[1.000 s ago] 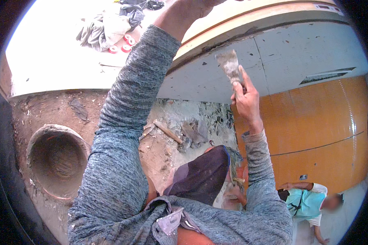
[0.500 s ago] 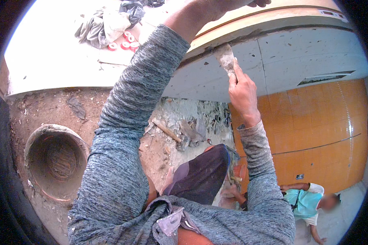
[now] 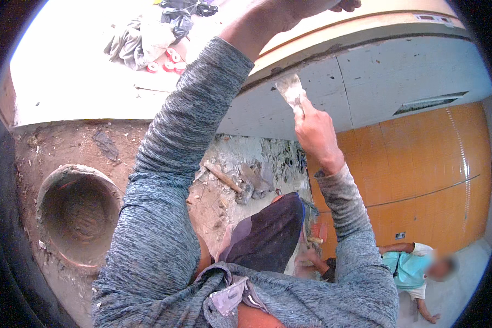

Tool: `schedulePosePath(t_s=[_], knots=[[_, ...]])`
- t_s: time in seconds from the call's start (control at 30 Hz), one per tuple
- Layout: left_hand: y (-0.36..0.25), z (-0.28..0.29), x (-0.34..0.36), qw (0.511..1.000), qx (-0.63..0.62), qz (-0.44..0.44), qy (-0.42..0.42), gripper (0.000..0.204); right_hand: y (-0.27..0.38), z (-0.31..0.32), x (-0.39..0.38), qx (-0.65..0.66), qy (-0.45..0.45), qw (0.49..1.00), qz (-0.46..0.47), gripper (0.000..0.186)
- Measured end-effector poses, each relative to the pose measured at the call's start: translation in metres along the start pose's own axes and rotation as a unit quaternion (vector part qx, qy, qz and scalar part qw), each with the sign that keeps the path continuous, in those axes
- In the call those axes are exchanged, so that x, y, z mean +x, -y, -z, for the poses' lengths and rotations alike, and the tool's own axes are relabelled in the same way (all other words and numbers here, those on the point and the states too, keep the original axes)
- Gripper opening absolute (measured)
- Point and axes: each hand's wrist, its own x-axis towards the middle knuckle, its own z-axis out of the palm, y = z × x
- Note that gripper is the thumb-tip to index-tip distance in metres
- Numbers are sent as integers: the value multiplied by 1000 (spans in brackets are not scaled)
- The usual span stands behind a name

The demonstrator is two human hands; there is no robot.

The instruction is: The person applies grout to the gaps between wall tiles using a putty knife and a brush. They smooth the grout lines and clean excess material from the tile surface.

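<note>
While a bright white surface (image 3: 65, 90) fills the upper left, a long pale grey panel (image 3: 388, 68) runs from the middle to the right, flecked with dark marks, crossed by a thin seam, and edged along its top by a dark, rough line. Beside it spreads an orange tiled surface (image 3: 410, 158), shiny in a strip near the right. Dirt and rubble cover the brown floor (image 3: 33, 147) on the left. Another person (image 3: 410, 268), in a turquoise vest, is at the lower right. A round, mud-coated tub (image 3: 74, 173) sits on the dirt, and grey cloth (image 3: 128, 46) lies crumpled on the white surface. Among the rubble is a wooden-handled hammer (image 3: 222, 176).

The left hand (image 3: 317, 6) is cut by the top edge (I cannot tell whether it holds anything). The right hand (image 3: 318, 134) is closed around the handle of a scraper (image 3: 288, 88), in front of the grey panel, just below its dark top line. Its long axis slants, handle to the lower right, broad blade pointing up and left; contact is unclear. Small red-and-white rolls (image 3: 152, 67) lie beside the cloth.
</note>
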Motion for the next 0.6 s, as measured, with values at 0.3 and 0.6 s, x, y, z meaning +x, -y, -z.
schedulePosePath(t_s=[0.3,0.6], knots=[[-20,-19,-9,991,-45,124,9,22,-18,23,6,-18,-66,998,-9,51],[-27,-15,-8,985,-110,135,-7,23,-3,44,29,-143,34,989,-29,40]])
